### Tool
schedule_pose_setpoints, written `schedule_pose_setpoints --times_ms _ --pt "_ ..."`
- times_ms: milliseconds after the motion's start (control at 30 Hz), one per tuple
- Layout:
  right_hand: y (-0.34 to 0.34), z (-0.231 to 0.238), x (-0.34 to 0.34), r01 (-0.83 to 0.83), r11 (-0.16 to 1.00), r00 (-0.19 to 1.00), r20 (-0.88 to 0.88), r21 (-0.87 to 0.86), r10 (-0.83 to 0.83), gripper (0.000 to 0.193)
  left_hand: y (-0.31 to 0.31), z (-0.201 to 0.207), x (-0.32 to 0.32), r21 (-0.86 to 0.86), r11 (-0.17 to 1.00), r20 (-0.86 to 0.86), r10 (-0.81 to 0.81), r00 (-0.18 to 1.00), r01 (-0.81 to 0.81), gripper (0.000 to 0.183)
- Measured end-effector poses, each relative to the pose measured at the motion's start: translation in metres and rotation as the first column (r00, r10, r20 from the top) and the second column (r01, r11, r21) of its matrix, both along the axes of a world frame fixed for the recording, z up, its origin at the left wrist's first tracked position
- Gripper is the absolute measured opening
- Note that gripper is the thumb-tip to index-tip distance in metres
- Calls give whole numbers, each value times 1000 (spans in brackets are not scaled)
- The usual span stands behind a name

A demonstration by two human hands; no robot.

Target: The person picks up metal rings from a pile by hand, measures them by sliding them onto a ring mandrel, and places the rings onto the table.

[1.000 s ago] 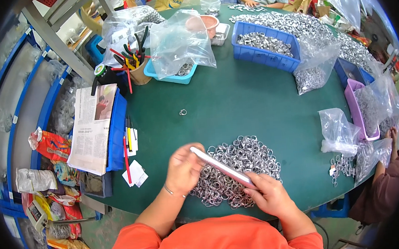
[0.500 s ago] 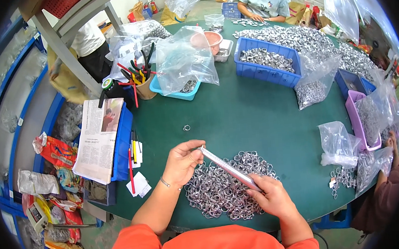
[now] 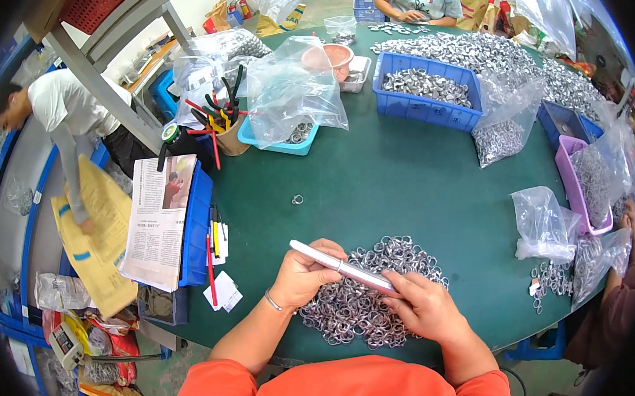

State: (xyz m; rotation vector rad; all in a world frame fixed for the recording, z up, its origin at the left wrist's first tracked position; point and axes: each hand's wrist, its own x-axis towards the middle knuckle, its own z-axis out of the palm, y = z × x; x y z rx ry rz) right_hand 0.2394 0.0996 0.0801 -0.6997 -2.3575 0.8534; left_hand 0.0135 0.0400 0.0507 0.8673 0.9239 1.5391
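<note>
My right hand [image 3: 430, 309] is closed around the thick end of a tapered metal ring mandrel [image 3: 367, 276], held slanting above the table. Its narrow, pale tip points up and left. Partway along the mandrel, my left hand [image 3: 304, 274] pinches what looks like a small metal ring around the shaft, mostly hidden by the fingers. Under both hands spreads a heap of silvery rings [image 3: 363, 320]. One loose ring [image 3: 298, 199] lies apart on the green table [image 3: 397, 185], beyond my left hand.
Left stands a blue bin [image 3: 197, 232] with newspaper [image 3: 160, 216] on top. A pot of pliers [image 3: 232, 138], a light-blue tray [image 3: 295, 148] and a blue crate of metal parts [image 3: 429, 109] stand farther back. Bags and a purple basket [image 3: 574, 180] line the right. Co-workers are at left, back and right.
The ring mandrel has moved left through my left fingers, which have gone from its tip to partway along the shaft. At left, a person has bent into view, holding a yellow-brown sack.
</note>
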Motion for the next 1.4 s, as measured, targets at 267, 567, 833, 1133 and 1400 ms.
schedule_pose_setpoints --times_ms 267,567,833,1133,1400 --pt "9 -5 5 51 998 997 -52 -45 -53 39 18 3 3 35 999 -105 -34 994 38 22" --pt "44 -16 38 153 703 965 -49 -695 -259 33 122 -4 15 -42 998 308 -25 951 40 21" --pt "56 -40 42 284 736 870 -156 -615 -467 35 164 -64 -44 204 972 -962 221 164 -112 21" --pt "57 -40 41 307 726 824 -210 -616 -526 38 132 -10 -39 74 993 -969 92 231 -87 18" --pt "49 -32 31 279 715 843 -194 -641 -502 33 69 -14 -9 -312 940 -901 -339 271 137 13"
